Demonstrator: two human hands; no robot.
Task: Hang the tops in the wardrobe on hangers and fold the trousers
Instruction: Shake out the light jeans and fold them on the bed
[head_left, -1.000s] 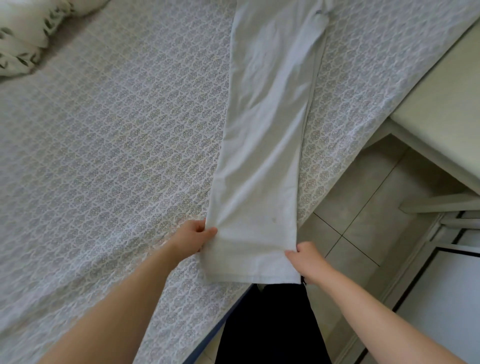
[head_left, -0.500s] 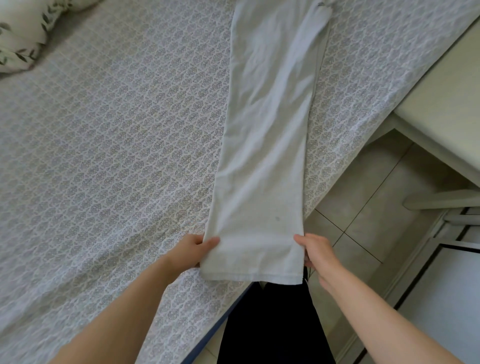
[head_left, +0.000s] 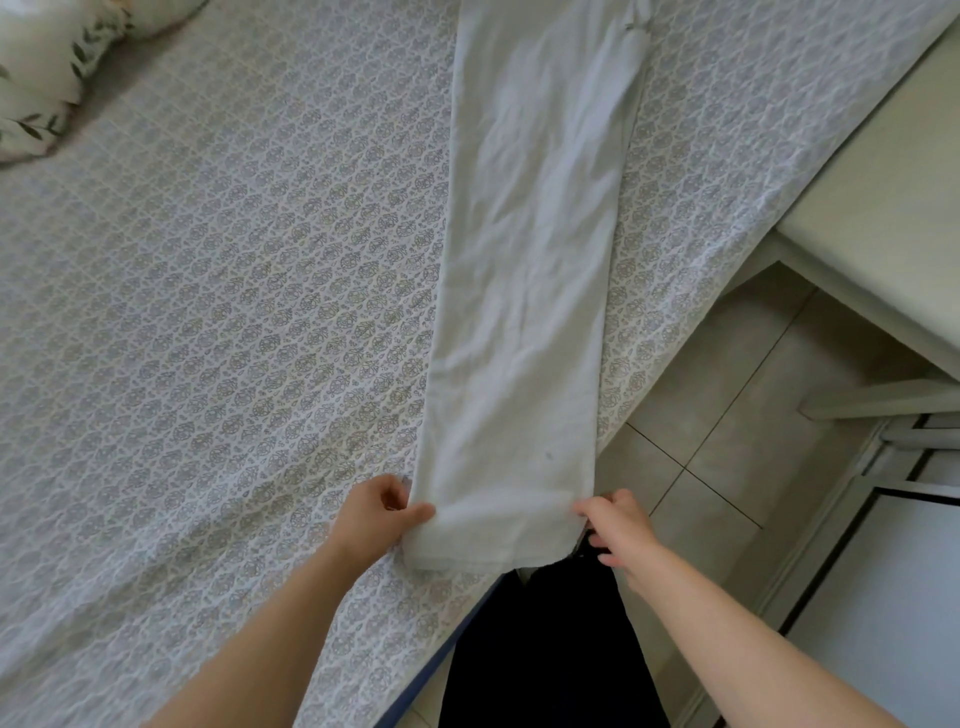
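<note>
Pinching the near hem, the left hand (head_left: 379, 512) and the right hand (head_left: 615, 530) each hold one corner of the long pale-grey cotton trousers (head_left: 535, 260). The trousers lie flat on the patterned bed (head_left: 208, 312), their long axis running straight away from both hands.

Single head view: wide-angle, steep forward-down, close over trousers (head_left: 530, 260) on bed (head_left: 208, 312).

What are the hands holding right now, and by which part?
The pale trousers, at their near hem end: the left hand pinches the left corner, the right hand the right corner.
</note>
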